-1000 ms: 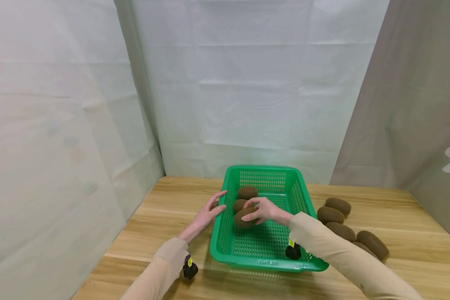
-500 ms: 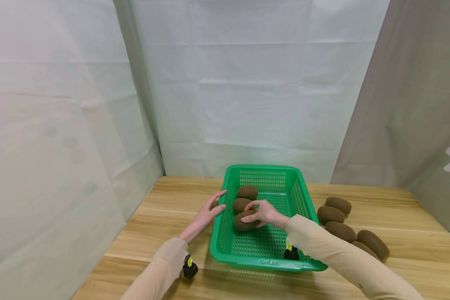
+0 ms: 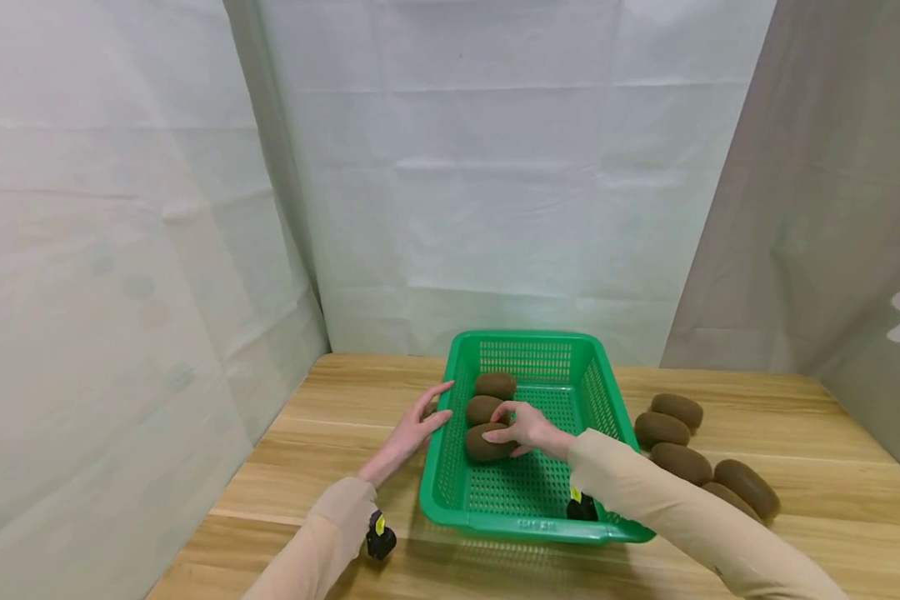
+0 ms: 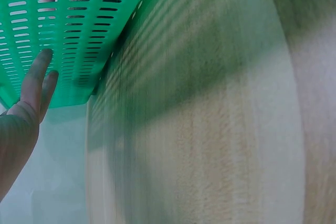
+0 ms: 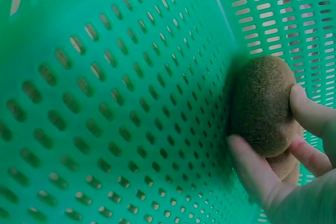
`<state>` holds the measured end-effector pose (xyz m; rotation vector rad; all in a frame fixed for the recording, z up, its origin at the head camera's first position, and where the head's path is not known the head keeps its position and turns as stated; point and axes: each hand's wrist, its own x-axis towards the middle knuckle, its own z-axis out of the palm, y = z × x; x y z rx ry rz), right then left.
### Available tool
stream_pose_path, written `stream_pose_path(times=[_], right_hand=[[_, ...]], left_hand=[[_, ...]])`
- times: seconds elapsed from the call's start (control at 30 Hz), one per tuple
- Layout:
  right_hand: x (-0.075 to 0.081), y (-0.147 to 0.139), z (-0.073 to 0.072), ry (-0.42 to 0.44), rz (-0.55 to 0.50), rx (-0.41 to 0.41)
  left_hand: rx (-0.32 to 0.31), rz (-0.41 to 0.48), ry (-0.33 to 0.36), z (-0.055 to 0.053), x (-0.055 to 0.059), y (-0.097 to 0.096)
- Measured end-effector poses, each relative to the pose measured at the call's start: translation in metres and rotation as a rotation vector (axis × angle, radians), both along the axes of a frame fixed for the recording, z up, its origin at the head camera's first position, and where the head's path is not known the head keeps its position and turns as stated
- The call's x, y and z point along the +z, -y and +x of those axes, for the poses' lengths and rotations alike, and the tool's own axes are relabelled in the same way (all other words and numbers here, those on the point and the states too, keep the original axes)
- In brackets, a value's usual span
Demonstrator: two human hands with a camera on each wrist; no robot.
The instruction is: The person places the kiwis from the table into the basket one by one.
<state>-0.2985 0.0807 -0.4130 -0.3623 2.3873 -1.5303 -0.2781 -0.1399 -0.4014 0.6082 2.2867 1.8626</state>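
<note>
A brown, fuzzy kiwi (image 3: pixel 484 444) lies at the left side inside the green plastic basket (image 3: pixel 525 527). My right hand (image 3: pixel 527 427) holds it, thumb on one side and fingers on the other; in the right wrist view this kiwi (image 5: pixel 262 106) sits low by the basket's floor and side wall. Behind it, along the same side, are a second kiwi (image 3: pixel 483 410) and a third kiwi (image 3: pixel 496 385). At the basket's left side, my left hand (image 3: pixel 411 429) rests with fingers extended, fingertips right at the rim. The left wrist view shows those fingers (image 4: pixel 35 82) against the slotted outer wall.
Several more kiwis (image 3: pixel 678 462) lie on the wooden table (image 3: pixel 832 475) to the right of the basket. Pale cloth (image 3: pixel 495 208) hangs behind the table and along its left side. My right sleeve (image 3: pixel 675 500) crosses over the basket's front right corner.
My right hand has lowered the kiwi slightly towards the front left, beside the other two in the basket. The left hand stays in place.
</note>
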Motion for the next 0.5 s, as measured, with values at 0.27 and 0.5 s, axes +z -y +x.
stream_pose_path(times=[0.27,0.5], right_hand=[[0.002,0.001,-0.001,-0.006,0.073,-0.005],[0.012,-0.008,-0.002,0.008,0.057,-0.009]], left_hand=[[0.017,0.023,0.002,-0.013,-0.019,0.003],[0.009,0.028,0.007,-0.016,-0.022,0.004]])
